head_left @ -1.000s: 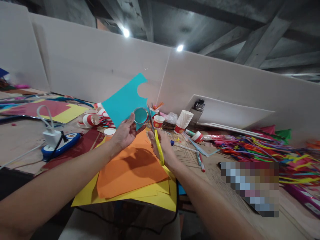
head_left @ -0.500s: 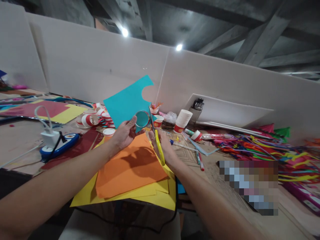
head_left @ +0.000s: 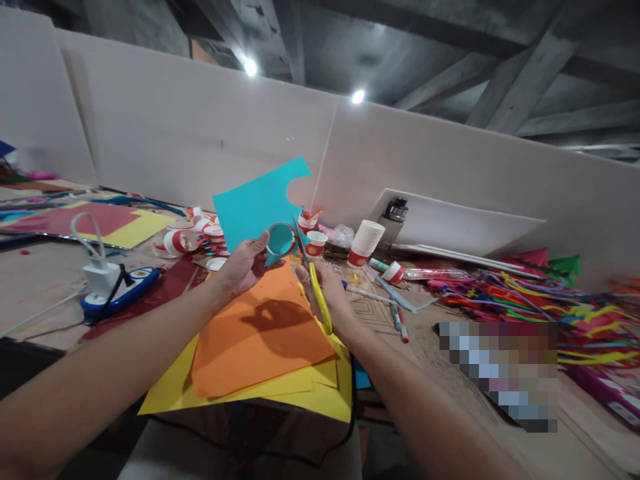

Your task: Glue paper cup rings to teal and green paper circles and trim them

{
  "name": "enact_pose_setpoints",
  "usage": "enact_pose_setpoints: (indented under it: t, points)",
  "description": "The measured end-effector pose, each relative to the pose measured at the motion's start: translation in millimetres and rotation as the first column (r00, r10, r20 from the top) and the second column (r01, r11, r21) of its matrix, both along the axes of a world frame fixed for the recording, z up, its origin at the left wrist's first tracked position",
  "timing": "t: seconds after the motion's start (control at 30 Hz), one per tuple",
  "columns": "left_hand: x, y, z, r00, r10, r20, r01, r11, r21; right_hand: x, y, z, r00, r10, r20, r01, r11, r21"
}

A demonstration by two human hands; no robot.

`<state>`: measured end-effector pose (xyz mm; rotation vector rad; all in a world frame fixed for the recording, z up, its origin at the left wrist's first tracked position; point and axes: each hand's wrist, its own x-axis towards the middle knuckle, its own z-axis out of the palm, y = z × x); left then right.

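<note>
Over the bench's (head_left: pixel 45 287) near edge, left hand (head_left: pixel 249 267) pinches blue paper (head_left: pixel 257 203) and ring (head_left: pixel 292 241); right hand (head_left: pixel 327 291), clamped on scissors (head_left: pixel 315 283), should hug the rim (short snips).

No legible text, numbers or signs; yellow emblem (head_left: pixel 357 259) on stacked cups (head_left: pixel 369 237) too small to read

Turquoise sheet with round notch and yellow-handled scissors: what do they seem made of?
Turquoise sheet: probably matte paper or thin card, from its even colour and crisp edge. Yellow-handled scissors: smooth handle, likely plastic, from its uniform colour; thin grey blades, probably metal.
</note>
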<state>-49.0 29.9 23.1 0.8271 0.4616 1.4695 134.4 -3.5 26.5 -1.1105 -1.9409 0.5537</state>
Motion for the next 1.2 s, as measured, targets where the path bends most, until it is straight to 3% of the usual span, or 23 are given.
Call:
enact_pose_setpoints:
  t: [0.27,0.6,0.83,1.2]
  points:
    - [-10.2,6.4,-0.5,0.990,-0.045,-0.136,0.046,0.999,0.004,4.4,3.1,1.0,0.997,0.074,0.011,-0.073,0.995,-0.066]
    - [-14.7,6.7,2.1,0.975,-0.087,-0.203,0.091,0.996,0.008,5.6,3.3,1.2,0.996,0.056,0.075,-0.058,0.998,0.026]
    - [-27.4,10.3,5.1,0.949,-0.115,-0.295,0.126,0.992,0.022,6.4,5.4,0.1,0.992,0.064,0.109,-0.067,0.997,0.022]
    - [-42.0,11.0,11.9,0.893,-0.073,-0.444,0.101,0.994,0.040,3.4,-7.0,5.1,0.992,0.125,0.014,-0.119,0.974,-0.193]
